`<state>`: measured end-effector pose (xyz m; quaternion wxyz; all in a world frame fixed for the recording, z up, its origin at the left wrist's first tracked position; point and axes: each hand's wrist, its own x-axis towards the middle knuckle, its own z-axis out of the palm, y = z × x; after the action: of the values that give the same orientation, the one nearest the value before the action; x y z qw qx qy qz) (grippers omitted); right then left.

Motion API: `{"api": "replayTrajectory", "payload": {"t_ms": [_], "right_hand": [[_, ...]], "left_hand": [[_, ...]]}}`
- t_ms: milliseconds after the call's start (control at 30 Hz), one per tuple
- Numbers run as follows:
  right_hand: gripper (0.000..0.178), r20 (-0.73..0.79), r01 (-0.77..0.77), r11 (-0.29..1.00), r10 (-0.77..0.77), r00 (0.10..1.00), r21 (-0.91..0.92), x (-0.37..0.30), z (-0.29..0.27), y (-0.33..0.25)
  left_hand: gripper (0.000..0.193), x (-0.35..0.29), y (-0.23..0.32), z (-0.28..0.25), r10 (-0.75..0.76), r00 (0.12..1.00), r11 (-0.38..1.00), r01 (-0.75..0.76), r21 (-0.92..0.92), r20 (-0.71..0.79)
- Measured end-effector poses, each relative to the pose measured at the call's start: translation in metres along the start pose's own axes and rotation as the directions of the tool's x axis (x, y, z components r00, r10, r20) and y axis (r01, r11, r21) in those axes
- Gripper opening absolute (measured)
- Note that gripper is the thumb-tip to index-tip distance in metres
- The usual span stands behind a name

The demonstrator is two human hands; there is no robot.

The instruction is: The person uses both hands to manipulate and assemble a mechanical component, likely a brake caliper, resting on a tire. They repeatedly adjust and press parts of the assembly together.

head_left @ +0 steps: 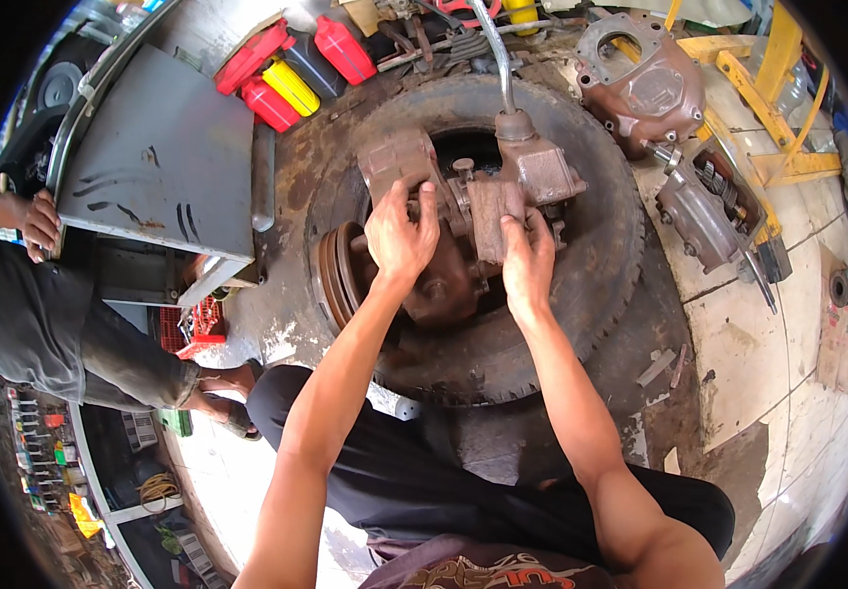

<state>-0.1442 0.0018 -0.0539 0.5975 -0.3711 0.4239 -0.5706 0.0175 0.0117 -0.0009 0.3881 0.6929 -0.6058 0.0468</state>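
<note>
A greasy brown gearbox (444,280) lies across a large tyre (606,245) in front of me. From its far right part, a gear lever (499,54) rises out of a boot. My left hand (404,231) grips the casing's upper left part, fingers bent over it and thumb pointing away from me. In my right hand (530,260) is a brown rectangular piece (496,218), thumb on its face and fingers along its right edge. This piece lies against the middle of the gearbox; whether it is attached there I cannot tell. A grooved pulley-like drum (339,275) forms the gearbox's left end.
A bell-shaped housing (645,83) and an opened gear casing (704,211) lie right, near a yellow metal frame (772,74). Red, yellow and black bottles (291,88) stand behind. At left, a person's hand (39,221) touches a grey metal cabinet (159,147).
</note>
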Motion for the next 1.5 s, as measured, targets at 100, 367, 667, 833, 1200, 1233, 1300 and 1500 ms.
{"api": "replayTrajectory", "payload": {"t_ms": [100,367,667,833,1200,1233,1300,1500], "right_hand": [[0.026,0.116,-0.157,0.899,0.119,0.986,0.408,0.009,-0.004,-0.007],[0.034,0.407,-0.413,0.792,0.230,0.884,0.449,0.014,-0.017,-0.034],[0.041,0.529,-0.255,0.962,0.168,0.832,0.096,0.012,-0.028,-0.056],[0.039,0.527,-0.165,0.984,0.109,0.843,0.061,0.016,-0.038,-0.068],[0.036,0.378,-0.238,0.865,0.062,0.924,0.442,0.015,-0.034,-0.067],[0.035,0.366,-0.229,0.889,0.075,0.928,0.397,0.015,-0.034,-0.067],[0.035,0.375,-0.206,0.923,0.074,0.924,0.326,0.014,-0.034,-0.069],[0.037,0.389,-0.169,0.949,0.056,0.920,0.265,0.010,-0.035,-0.073]], "left_hand": [[0.023,0.001,0.001,-0.002,-0.007,0.999,0.998,0.009,-0.055,0.036],[0.030,0.006,0.034,-0.027,-0.161,0.894,0.726,0.394,-0.563,0.418],[0.021,0.010,0.029,-0.040,-0.178,0.872,0.775,0.410,-0.481,0.456],[0.024,0.005,0.024,-0.039,-0.180,0.877,0.806,0.391,-0.444,0.446],[0.045,0.003,0.039,-0.051,-0.025,0.685,0.818,0.433,-0.379,0.729],[0.044,0.002,0.036,-0.052,0.018,0.692,0.804,0.418,-0.422,0.721],[0.042,0.006,0.033,-0.052,-0.118,0.582,0.601,0.687,-0.409,0.804],[0.030,0.011,0.037,-0.055,-0.099,0.500,0.578,0.733,-0.360,0.860]]}}
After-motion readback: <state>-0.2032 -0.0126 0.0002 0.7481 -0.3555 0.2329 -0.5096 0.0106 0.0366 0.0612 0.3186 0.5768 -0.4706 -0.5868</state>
